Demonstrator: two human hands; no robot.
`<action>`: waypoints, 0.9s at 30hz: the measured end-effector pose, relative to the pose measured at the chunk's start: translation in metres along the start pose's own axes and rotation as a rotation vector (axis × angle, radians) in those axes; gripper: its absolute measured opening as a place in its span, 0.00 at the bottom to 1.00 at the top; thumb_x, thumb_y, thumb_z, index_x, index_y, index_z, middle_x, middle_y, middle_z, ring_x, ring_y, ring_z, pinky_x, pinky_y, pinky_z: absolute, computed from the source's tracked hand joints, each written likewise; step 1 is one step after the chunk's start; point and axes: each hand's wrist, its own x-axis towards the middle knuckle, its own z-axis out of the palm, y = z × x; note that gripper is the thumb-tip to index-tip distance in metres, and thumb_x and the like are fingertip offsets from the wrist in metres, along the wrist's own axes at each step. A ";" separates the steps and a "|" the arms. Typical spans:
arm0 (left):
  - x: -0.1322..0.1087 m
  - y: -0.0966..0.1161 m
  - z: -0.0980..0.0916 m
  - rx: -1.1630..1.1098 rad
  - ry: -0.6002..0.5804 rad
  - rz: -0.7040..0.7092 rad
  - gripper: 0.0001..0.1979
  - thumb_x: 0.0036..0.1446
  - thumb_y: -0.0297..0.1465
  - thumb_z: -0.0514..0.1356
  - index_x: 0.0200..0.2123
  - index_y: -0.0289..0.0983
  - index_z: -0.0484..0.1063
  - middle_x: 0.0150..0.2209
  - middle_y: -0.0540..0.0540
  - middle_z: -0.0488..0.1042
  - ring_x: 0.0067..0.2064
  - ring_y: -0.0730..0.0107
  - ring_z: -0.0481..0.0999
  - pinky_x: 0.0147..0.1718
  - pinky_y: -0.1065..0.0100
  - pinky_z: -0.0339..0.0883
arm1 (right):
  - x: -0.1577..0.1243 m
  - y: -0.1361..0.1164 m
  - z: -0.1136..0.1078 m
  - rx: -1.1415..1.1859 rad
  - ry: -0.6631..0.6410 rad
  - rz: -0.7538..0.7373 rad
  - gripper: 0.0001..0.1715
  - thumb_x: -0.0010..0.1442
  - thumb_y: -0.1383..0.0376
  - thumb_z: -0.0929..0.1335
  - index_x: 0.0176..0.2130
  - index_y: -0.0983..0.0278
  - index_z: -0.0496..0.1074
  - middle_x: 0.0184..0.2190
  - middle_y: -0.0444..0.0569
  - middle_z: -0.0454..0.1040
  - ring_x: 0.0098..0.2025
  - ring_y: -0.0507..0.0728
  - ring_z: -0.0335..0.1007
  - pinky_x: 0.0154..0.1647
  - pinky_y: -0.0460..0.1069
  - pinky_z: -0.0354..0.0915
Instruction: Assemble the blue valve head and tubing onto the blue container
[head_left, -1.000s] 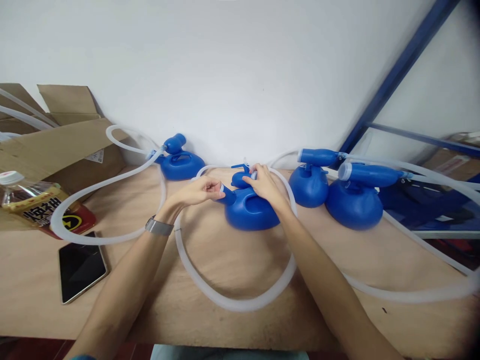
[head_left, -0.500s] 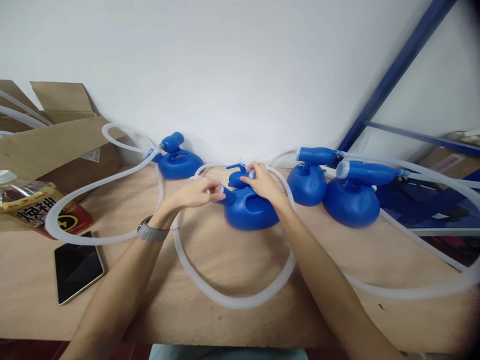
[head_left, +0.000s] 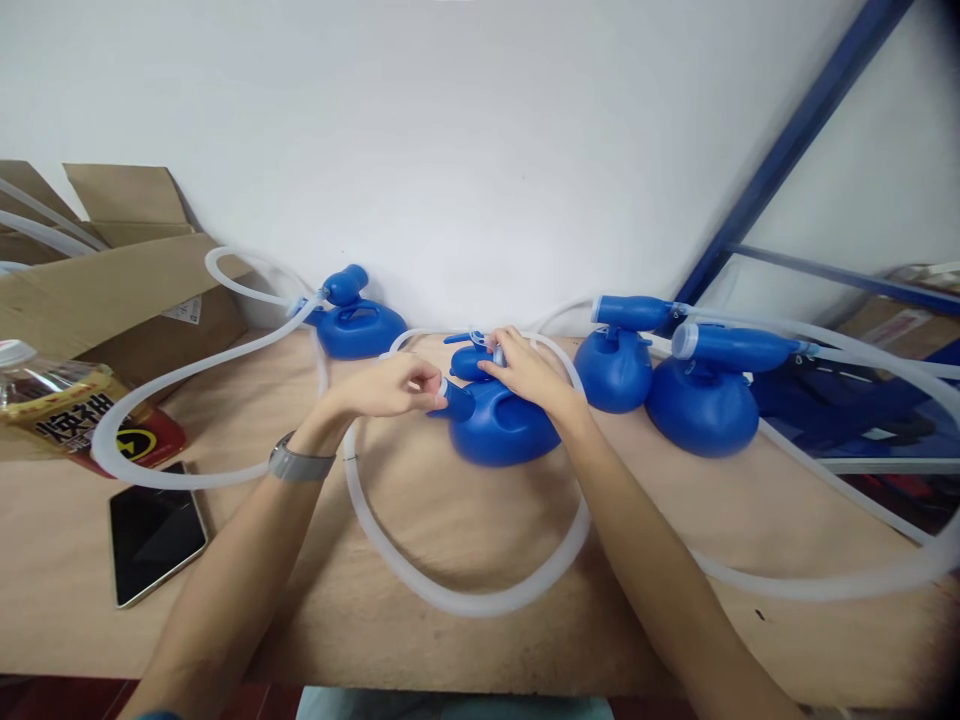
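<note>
In front of me on the table lies a blue plastic urinal bottle (head_left: pixel 506 435) with a handle opening. My left hand (head_left: pixel 397 387) is closed, pinching the pale rim of the bottle's short neck (head_left: pixel 459 402), which points left. Behind the bottle's handle sits a blue funnel piece (head_left: pixel 466 364) with a pale collar and a blue strap (head_left: pixel 461 340). My right hand (head_left: pixel 521 370) has its fingers closed round that collar, its wrist over the bottle's right side. A milky hose (head_left: pixel 480 604) loops round the bottle on the table.
Two similar blue bottles with hoses, a nearer one (head_left: pixel 703 410) and a farther one (head_left: pixel 615 370), stand right. Another blue bottle (head_left: pixel 364 330) lies back left. Left are a cardboard box (head_left: pixel 135 290), a drink bottle (head_left: pixel 82 410) and a phone (head_left: pixel 157 535). A blue rack (head_left: pixel 787 150) borders the right.
The funnel piece and its strap have shifted slightly left, with my right hand moving along. The bottle has moved slightly nearer. My left hand keeps its pinch at the neck.
</note>
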 end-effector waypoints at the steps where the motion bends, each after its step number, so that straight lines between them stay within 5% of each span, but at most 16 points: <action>1: -0.004 0.002 -0.003 -0.057 -0.009 0.018 0.24 0.58 0.49 0.64 0.31 0.31 0.72 0.33 0.45 0.73 0.36 0.71 0.68 0.36 0.68 0.61 | 0.000 0.001 0.000 0.007 0.006 0.008 0.27 0.69 0.55 0.66 0.60 0.68 0.64 0.56 0.40 0.59 0.45 0.31 0.47 0.45 0.33 0.36; 6: -0.024 0.003 -0.022 0.089 -0.050 -0.091 0.24 0.58 0.50 0.59 0.34 0.32 0.73 0.33 0.46 0.71 0.36 0.69 0.67 0.36 0.67 0.61 | 0.006 0.009 0.002 0.088 0.016 0.052 0.29 0.69 0.52 0.65 0.60 0.69 0.64 0.53 0.41 0.62 0.44 0.30 0.49 0.44 0.31 0.41; 10: -0.014 -0.032 -0.021 0.336 -0.025 -0.342 0.26 0.54 0.53 0.56 0.38 0.36 0.76 0.37 0.46 0.75 0.39 0.65 0.72 0.38 0.65 0.63 | 0.005 0.007 0.003 0.049 0.001 0.137 0.32 0.69 0.47 0.64 0.61 0.66 0.62 0.53 0.40 0.62 0.41 0.31 0.49 0.41 0.32 0.41; 13: 0.002 -0.058 -0.012 0.356 -0.062 -0.333 0.26 0.59 0.50 0.57 0.44 0.35 0.80 0.45 0.46 0.79 0.45 0.63 0.76 0.43 0.66 0.65 | 0.002 -0.003 0.004 0.015 -0.005 0.209 0.40 0.66 0.44 0.66 0.64 0.67 0.59 0.56 0.43 0.60 0.43 0.32 0.48 0.42 0.31 0.40; 16: 0.011 -0.059 -0.003 0.290 0.151 -0.230 0.30 0.69 0.52 0.48 0.42 0.35 0.79 0.42 0.44 0.79 0.44 0.63 0.77 0.44 0.64 0.66 | -0.004 -0.017 0.004 0.032 -0.012 0.253 0.46 0.63 0.44 0.69 0.65 0.70 0.57 0.59 0.46 0.57 0.45 0.33 0.48 0.43 0.30 0.41; 20: 0.012 -0.029 0.010 -0.115 0.421 -0.112 0.45 0.68 0.64 0.46 0.69 0.36 0.66 0.65 0.44 0.69 0.64 0.64 0.70 0.63 0.64 0.63 | -0.015 -0.037 -0.004 0.163 0.055 0.178 0.42 0.67 0.41 0.63 0.63 0.70 0.57 0.52 0.44 0.62 0.41 0.30 0.50 0.38 0.31 0.42; 23: 0.011 -0.004 0.021 0.013 0.576 -0.045 0.52 0.63 0.66 0.51 0.75 0.33 0.56 0.72 0.44 0.59 0.71 0.59 0.60 0.70 0.58 0.54 | -0.021 -0.049 -0.011 0.268 0.211 0.001 0.37 0.72 0.44 0.57 0.54 0.77 0.64 0.49 0.45 0.63 0.40 0.28 0.50 0.37 0.31 0.42; 25: 0.011 0.009 0.027 0.174 0.735 0.049 0.53 0.59 0.67 0.56 0.72 0.32 0.61 0.70 0.43 0.62 0.72 0.53 0.56 0.71 0.55 0.51 | -0.023 -0.054 -0.012 0.378 0.287 -0.116 0.39 0.75 0.46 0.52 0.51 0.80 0.66 0.48 0.46 0.64 0.43 0.27 0.53 0.40 0.27 0.46; 27: 0.011 0.017 0.031 0.303 0.845 0.147 0.51 0.55 0.67 0.62 0.66 0.33 0.68 0.64 0.42 0.69 0.68 0.52 0.64 0.67 0.57 0.57 | -0.021 -0.055 -0.009 0.567 0.315 -0.206 0.51 0.72 0.35 0.49 0.50 0.81 0.65 0.49 0.49 0.64 0.46 0.27 0.59 0.44 0.22 0.53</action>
